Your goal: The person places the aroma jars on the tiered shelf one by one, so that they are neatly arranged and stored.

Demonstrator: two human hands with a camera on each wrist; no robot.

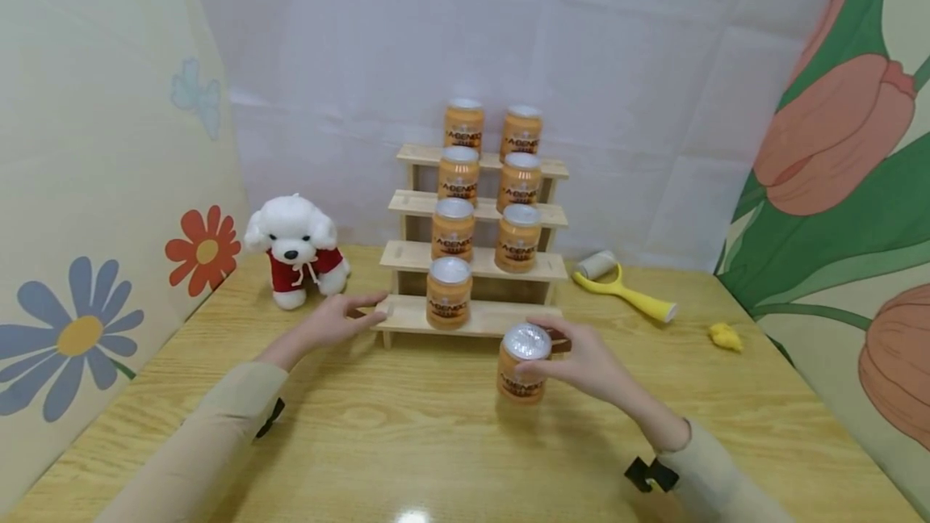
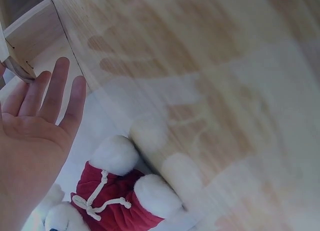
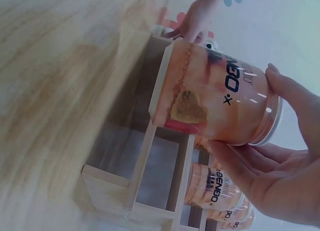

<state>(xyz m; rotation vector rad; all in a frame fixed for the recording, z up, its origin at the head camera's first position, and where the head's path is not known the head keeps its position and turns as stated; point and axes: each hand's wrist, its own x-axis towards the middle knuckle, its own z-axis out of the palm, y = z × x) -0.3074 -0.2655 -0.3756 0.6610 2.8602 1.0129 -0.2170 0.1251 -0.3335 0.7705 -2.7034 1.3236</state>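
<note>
Right hand has its fingers wrapped round an orange silver-lidded can, just above the worktop before the stepped wooden rack. Left hand, fingers straight, steadies the rack's end. Keep it upright, I'd say.

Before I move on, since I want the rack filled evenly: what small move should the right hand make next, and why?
Probably carry the held can forward onto the bottom step, right of the lone can there. Every higher step shows two cans, this one only one, and the right hand already has its grip on the can just in front of that gap.
</note>
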